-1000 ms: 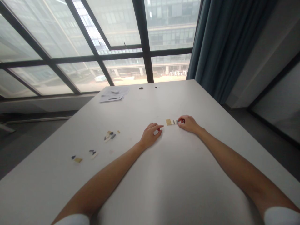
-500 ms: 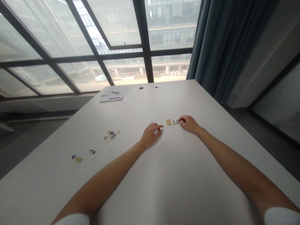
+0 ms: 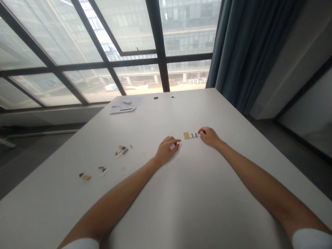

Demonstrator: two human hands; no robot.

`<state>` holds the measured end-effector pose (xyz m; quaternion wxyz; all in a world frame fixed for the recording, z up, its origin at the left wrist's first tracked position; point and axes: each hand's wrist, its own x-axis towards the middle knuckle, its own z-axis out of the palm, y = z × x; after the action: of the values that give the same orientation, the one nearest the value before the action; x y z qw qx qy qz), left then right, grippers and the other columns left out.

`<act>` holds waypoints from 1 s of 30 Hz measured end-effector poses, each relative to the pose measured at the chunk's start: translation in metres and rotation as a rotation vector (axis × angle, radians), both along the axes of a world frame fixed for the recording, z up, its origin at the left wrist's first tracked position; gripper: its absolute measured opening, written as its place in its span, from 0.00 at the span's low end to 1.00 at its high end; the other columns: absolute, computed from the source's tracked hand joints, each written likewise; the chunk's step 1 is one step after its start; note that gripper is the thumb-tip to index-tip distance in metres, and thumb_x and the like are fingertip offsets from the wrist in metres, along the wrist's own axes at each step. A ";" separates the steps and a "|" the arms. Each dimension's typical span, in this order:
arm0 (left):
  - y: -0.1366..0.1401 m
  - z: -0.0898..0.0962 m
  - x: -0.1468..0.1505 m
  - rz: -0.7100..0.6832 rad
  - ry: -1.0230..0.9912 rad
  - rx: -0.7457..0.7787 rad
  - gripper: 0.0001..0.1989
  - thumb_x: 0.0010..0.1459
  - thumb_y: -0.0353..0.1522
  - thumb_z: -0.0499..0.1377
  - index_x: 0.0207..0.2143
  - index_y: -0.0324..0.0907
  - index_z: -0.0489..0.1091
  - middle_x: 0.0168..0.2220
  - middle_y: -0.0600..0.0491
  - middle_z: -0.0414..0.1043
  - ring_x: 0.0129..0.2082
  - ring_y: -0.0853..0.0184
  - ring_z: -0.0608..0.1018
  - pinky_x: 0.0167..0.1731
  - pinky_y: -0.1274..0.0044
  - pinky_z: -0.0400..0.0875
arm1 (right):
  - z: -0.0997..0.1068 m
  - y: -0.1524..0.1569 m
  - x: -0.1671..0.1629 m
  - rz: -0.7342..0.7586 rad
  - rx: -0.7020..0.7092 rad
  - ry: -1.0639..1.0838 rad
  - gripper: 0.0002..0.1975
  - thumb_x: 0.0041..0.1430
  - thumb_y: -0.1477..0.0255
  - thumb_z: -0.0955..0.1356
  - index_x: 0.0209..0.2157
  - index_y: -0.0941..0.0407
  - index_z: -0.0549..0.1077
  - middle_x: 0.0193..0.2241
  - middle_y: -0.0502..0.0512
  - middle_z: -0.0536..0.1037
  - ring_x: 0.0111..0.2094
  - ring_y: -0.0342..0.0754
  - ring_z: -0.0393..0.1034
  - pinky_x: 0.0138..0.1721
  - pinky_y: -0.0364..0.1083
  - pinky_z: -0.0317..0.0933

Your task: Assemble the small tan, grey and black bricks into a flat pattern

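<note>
A short row of small flat pieces (image 3: 190, 135), tan at its left end and white and grey toward the right, lies on the white table between my two hands. My left hand (image 3: 167, 149) rests just left of the row, index finger stretched toward it and thumb apart below, with nothing seen in it. At the row's right end is my right hand (image 3: 209, 136), its fingers loosely bent and a narrow gap between the fingertips and the last grey piece. I see nothing held there. The pieces are too small to name their kind.
Left of my left hand lies a loose pile of tan, white and grey pieces (image 3: 121, 151). Nearer are a few dark and white pieces (image 3: 103, 170) and a tan piece (image 3: 86, 177). Papers (image 3: 123, 109) lie at the table's far left, before the windows. A blue curtain (image 3: 238, 62) hangs right.
My right hand has drawn very slightly away from the row's right end, showing the last grey piece more fully. My left hand looks unchanged.
</note>
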<state>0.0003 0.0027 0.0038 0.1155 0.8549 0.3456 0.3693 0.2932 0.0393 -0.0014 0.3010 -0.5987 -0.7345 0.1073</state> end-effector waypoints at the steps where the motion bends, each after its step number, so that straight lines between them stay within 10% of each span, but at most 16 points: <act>1: 0.000 0.000 0.000 0.001 0.000 -0.002 0.11 0.65 0.33 0.56 0.46 0.44 0.76 0.34 0.52 0.74 0.38 0.65 0.74 0.45 0.72 0.71 | 0.000 0.000 0.000 -0.038 0.035 0.029 0.15 0.57 0.74 0.61 0.32 0.58 0.80 0.32 0.56 0.81 0.35 0.48 0.70 0.39 0.43 0.59; 10: -0.005 0.002 0.002 -0.053 0.044 -0.119 0.12 0.65 0.33 0.55 0.42 0.43 0.78 0.32 0.52 0.74 0.30 0.70 0.73 0.35 0.78 0.70 | -0.007 0.005 0.013 -0.358 0.057 0.101 0.15 0.59 0.71 0.60 0.31 0.57 0.78 0.29 0.57 0.80 0.31 0.49 0.69 0.32 0.44 0.55; 30: -0.010 0.003 0.009 -0.094 0.261 -0.201 0.13 0.65 0.34 0.55 0.44 0.45 0.79 0.38 0.52 0.77 0.34 0.70 0.77 0.38 0.79 0.69 | -0.013 0.007 0.020 -0.320 -0.051 -0.143 0.17 0.60 0.70 0.60 0.32 0.57 0.80 0.30 0.60 0.80 0.31 0.50 0.69 0.31 0.45 0.52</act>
<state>0.0096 -0.0069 0.0072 0.1719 0.8949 0.3524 0.2131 0.3129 0.0467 -0.0145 0.2457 -0.7214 -0.6466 0.0338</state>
